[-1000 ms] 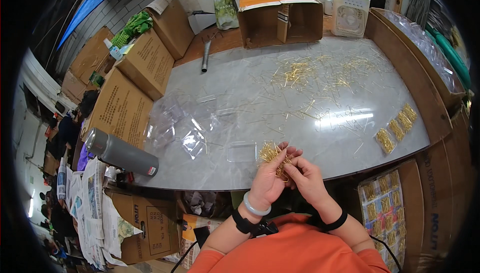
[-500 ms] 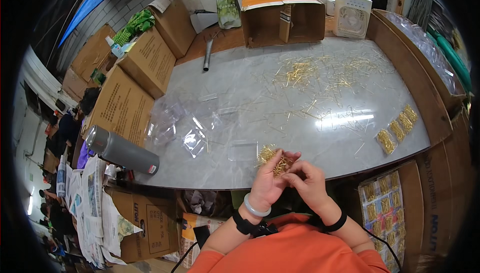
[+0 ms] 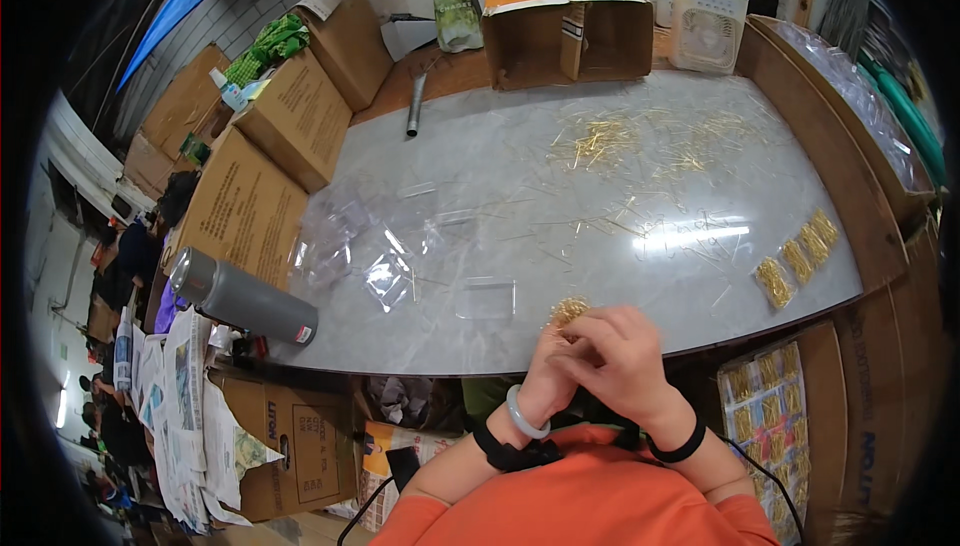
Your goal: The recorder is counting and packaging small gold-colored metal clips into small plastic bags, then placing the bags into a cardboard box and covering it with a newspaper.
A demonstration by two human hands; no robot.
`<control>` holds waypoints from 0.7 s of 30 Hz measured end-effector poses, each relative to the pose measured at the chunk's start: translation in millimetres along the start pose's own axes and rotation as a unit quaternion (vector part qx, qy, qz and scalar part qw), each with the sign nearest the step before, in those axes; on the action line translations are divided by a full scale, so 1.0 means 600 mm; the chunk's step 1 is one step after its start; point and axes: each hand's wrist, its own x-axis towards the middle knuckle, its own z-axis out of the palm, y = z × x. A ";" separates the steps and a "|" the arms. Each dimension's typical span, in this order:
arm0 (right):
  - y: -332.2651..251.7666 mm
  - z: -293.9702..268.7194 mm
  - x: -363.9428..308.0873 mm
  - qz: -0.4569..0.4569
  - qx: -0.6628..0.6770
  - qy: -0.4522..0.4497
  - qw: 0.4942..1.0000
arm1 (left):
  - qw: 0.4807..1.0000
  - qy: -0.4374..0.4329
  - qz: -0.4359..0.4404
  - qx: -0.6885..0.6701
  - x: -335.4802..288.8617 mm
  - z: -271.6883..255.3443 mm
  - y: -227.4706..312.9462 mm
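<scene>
While cupping a bunch of golden wire hooks [image 3: 570, 310] in the left hand [image 3: 545, 371], closed around its near end, holds the right hand [image 3: 622, 354] over the left with fingers bent. Cannot tell about any single hook between the right fingertips, tucked out of sight from above. Has the bunch poking out past the left fingers, over the gray marbled tabletop [image 3: 430, 341], just inside its front edge. Has a clear rectangular plastic packet [image 3: 487, 298] lying near the bunch on its left, and farther left a pile of loose clear packets [image 3: 350, 236]. Faces a scattered heap of loose golden hooks [image 3: 600, 144] toward the far side, well apart from both hands. Has three filled packets of golden hooks [image 3: 798, 260] in a row by the right edge, and a gray flask [image 3: 255, 301] at the front left corner. Wears a pale bangle [image 3: 515, 409] on the left wrist.
</scene>
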 end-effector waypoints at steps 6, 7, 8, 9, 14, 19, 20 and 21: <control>0.035 0.002 0.007 0.062 -0.022 0.002 0.998 | 0.990 0.004 -0.106 0.092 0.003 0.023 0.030; 0.041 0.001 0.010 0.061 -0.025 0.000 0.998 | 0.990 -0.001 -0.114 0.079 0.005 0.033 0.038; 0.048 0.001 0.013 0.060 -0.029 -0.001 0.998 | 0.990 -0.006 -0.123 0.065 0.005 0.036 0.042; 0.051 0.001 0.015 0.059 -0.033 -0.003 0.998 | 0.990 -0.011 -0.133 0.049 0.005 0.033 0.042; 0.053 -0.015 0.019 0.067 0.009 -0.080 0.994 | 0.984 -0.011 -0.172 -0.035 0.007 0.015 0.047; 0.061 -0.015 0.011 0.158 0.151 -0.044 0.975 | 0.981 -0.024 -0.186 -0.046 0.010 0.012 0.054; 0.061 -0.014 0.004 0.167 0.165 -0.089 0.968 | 0.981 -0.022 -0.188 -0.045 0.011 0.014 0.057; 0.062 -0.013 -0.005 0.176 0.178 -0.133 0.959 | 0.980 -0.016 -0.191 -0.052 0.009 0.012 0.057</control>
